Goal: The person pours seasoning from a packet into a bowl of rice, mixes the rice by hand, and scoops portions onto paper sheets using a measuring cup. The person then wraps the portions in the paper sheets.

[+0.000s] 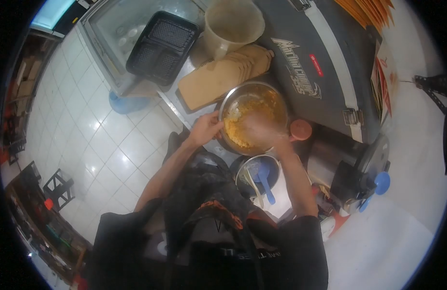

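Note:
A round metal bowl (pixel 280 104) holds a yellow, crumbly mixture (pixel 237 131). My left hand (pixel 207 129) grips the bowl's left rim, its fingers closed on the edge. Inside the bowl, my right hand (pixel 266 129) is down in the mixture and smeared by motion, so its fingers cannot be made out. A reddish-pink cup or scoop (pixel 301 129) lies close to my right wrist. Nearer my body stands a small pot (pixel 239 179) with a blue ladle-like scoop (pixel 265 182) and a pale utensil in it.
Beyond the bowl lie stacked brown cardboard pieces (pixel 204 89), a black two-compartment tray (pixel 160 46) and a whitish bucket (pixel 228 29). A large dark case with straps (pixel 301 53) stands at the back right. On the right is a metal cylindrical pot (pixel 330 154). White floor tiles (pixel 102 125) show left.

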{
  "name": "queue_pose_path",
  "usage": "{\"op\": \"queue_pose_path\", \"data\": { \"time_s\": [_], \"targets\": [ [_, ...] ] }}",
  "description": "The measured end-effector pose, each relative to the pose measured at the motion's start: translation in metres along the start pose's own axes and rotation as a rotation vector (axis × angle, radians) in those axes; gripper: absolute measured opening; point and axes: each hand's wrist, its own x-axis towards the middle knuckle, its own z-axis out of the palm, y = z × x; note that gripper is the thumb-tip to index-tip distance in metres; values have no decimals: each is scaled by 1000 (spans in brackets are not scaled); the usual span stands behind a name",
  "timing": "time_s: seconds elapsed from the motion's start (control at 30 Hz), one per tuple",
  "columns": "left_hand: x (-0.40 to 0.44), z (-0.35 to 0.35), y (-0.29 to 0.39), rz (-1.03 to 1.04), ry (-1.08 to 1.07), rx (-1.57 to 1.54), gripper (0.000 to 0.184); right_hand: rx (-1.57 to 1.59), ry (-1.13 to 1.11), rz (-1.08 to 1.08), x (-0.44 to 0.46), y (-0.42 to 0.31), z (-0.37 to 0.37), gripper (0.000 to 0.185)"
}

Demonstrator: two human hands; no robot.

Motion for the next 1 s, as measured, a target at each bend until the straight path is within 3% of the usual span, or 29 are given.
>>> {"op": "queue_pose_path", "data": {
  "time_s": [0.03, 0.1, 0.13, 0.23, 0.27, 0.33, 0.43, 0.5, 0.53, 0.63, 0.67, 0.77, 0.87, 0.9, 1.0],
  "targets": [
    [1, 0, -1, 0, 3, -3, 22, -1, -3, -3, -8, 14, -8, 21],
    [0, 2, -6, 12, 20, 17, 22, -544, -327, -218, -22, 37, -19, 29],
    [-1, 2, -6, 9, 18, 17, 22, -542, -329, -216, -31, 45, -4, 29],
    [-1, 2, 5, 11, 14, 57, 23, -704, -112, 162, -50, 38, 31, 49],
    [-3, 3, 8, 0, 10, 25, 24, -249, 28, 430, -46, 19, 35, 59],
    [-4, 4, 7, -14, 5, -6, 25, 223, 167, 678, -32, -11, 42, 71],
    [-3, 5, 5, -37, -14, -62, 28, 284, 134, 719, -17, -35, 55, 81],
    [-4, 6, 12, -61, -2, -99, 30, 300, 249, 958, -8, -46, 60, 84],
    [-4, 5, 12, -59, -6, -96, 30, 301, 254, 960, -7, -40, 61, 84],
    [-4, 3, 8, -46, -13, -82, 31, 765, 285, 992, -12, -21, 62, 99],
    [-4, 3, 7, -42, -18, -84, 31, 1026, 394, 943, -18, -16, 62, 100],
    [-2, 2, 2, -50, -25, -84, 31, 1395, 477, 910, -34, -25, 22, 100],
    [-5, 3, 8, -49, -23, -87, 32, 1002, 475, 761, -70, 23, 64, 80],
    [-5, 4, 10, -39, -13, -91, 33, 807, 296, 920, -57, -12, 26, 72],
    [-3, 3, 1, -32, -28, -104, 38, 392, 187, 860, -27, -44, 56, 66]
  ]
}}
